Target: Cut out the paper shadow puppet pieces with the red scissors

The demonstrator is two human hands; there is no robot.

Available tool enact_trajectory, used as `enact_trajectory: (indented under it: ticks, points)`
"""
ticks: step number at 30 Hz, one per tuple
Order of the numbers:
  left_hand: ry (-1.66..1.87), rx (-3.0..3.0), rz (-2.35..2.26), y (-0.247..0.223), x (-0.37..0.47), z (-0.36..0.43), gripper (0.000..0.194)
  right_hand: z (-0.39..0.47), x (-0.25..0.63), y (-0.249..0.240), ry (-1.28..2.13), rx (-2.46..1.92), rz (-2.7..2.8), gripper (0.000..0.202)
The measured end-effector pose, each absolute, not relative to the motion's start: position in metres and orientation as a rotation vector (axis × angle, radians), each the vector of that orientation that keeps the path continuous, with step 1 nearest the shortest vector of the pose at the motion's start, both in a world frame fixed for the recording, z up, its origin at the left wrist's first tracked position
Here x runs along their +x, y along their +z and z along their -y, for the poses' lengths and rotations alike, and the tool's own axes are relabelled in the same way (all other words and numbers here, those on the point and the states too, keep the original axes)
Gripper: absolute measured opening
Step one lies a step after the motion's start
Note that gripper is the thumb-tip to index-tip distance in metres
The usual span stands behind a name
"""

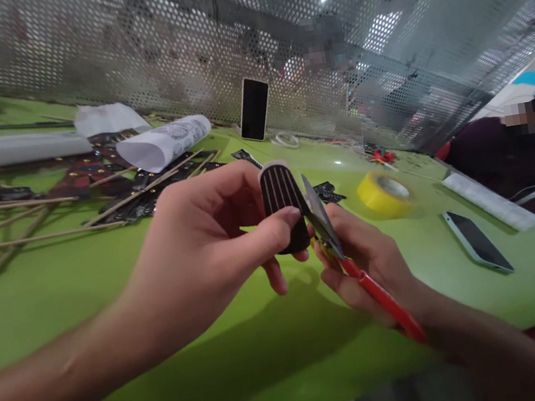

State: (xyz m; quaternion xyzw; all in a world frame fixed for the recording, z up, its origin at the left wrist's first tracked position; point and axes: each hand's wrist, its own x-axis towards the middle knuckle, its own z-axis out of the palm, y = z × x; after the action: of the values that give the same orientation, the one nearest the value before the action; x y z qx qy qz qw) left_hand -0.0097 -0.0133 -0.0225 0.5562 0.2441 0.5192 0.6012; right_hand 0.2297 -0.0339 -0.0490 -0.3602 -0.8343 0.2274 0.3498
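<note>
My left hand (212, 235) pinches a small black piece with thin pale stripes (277, 192) between thumb and fingers, raised above the table. Its top edge is light and curves over; I cannot tell what material it is. In my right hand (366, 253) is a pair of scissors with red handles (388, 303), the fingers wrapped around it. The metal blades point up and to the left, close against the right edge of the striped piece. Whether they touch it is unclear. A bit of yellow shows near the scissors' pivot.
On the green table (214, 382) lie wooden sticks (36, 238), black cut pieces (131, 201) and a rolled printed sheet (165, 142) at left. A yellow tape roll (383, 195) and a phone (477, 241) are at right. Another phone (254, 108) leans against the perforated metal screen (149, 50). A person (496, 153) is at far right.
</note>
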Motion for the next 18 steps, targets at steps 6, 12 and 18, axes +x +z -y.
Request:
enact_trajectory:
  ticks: [6, 12, 18]
  points:
    - [1.189, 1.297, -0.562, -0.0205, -0.0088, 0.0130, 0.025, 0.0356, 0.2289, -0.0510, 0.590, -0.952, 2.145, 0.032]
    - [1.203, 1.334, -0.573, -0.0205, -0.0107, 0.0146, 0.025, 0.0354, 0.2296, -0.0542, 0.589, -0.963, 2.127, 0.037]
    - [1.231, 1.375, -0.595, -0.0206, -0.0106, 0.0147, 0.021, 0.0367, 0.2273, -0.0529, 0.612, -0.940, 2.112, 0.035]
